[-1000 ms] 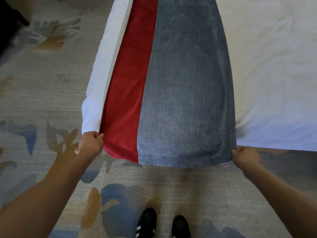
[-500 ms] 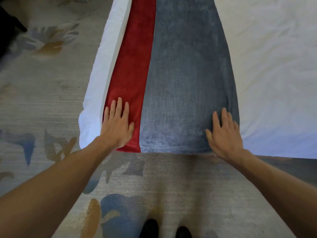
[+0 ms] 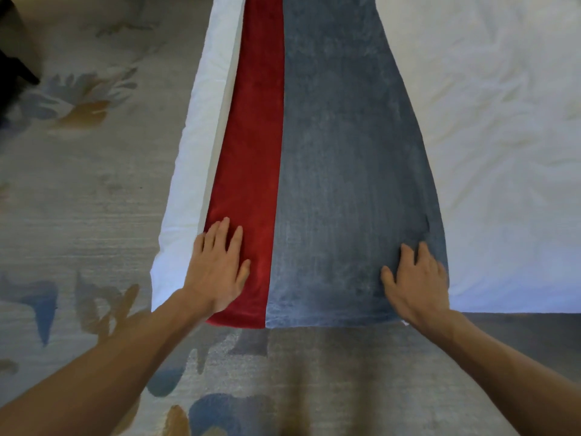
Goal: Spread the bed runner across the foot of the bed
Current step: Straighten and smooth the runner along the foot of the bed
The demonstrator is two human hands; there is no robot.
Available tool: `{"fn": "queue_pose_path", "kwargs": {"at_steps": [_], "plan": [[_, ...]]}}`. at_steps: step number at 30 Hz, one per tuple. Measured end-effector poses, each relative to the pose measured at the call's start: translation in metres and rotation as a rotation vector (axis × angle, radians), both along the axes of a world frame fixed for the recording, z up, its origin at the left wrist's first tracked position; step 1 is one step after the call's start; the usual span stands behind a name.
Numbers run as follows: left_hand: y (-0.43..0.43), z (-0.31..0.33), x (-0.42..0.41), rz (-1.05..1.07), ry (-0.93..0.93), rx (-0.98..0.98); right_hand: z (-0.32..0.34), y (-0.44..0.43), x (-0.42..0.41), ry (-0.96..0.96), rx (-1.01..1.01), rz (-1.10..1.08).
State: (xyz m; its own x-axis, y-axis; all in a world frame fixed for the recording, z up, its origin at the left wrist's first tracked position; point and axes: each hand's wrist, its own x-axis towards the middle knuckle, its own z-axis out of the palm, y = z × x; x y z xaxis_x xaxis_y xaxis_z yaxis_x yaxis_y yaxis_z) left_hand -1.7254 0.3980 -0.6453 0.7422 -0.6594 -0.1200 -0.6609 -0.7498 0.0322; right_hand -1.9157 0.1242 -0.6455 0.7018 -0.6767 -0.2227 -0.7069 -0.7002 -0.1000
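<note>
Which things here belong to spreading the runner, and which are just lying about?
In the job: bed runner, red and blue-grey; white bed; left hand and right hand, flat on it.
Lying about: patterned carpet; dark furniture, top left.

In the frame's centre, the left hand [image 3: 217, 269] and right hand [image 3: 416, 278] pressed flat on the red-and-blue bed runner [image 3: 339, 171] covering the white bed [image 3: 503, 121].

The bed runner [image 3: 345, 184] has a red stripe under the left grip [image 3: 217, 272] and a wide blue-grey part under the right grip [image 3: 415, 281]. The bed [image 3: 503, 152] right of that grip is white. The carpet [image 3: 94, 199] near both grips is grey with blue and brown shapes.
</note>
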Motion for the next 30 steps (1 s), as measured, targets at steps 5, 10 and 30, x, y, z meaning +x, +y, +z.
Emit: {"fn": "queue_pose_path", "kwargs": {"at_steps": [5,10,30], "plan": [[0.005,0.032,0.049,-0.153,-0.048,0.088,0.025,0.056,0.058,-0.148,0.007,0.15],[0.008,0.049,0.089,-0.323,-0.014,0.153,0.051,0.104,0.125,-0.164,0.101,0.292],[-0.118,0.061,0.178,-0.858,0.082,0.163,0.042,0.092,0.198,-0.083,0.089,-0.135]]}}
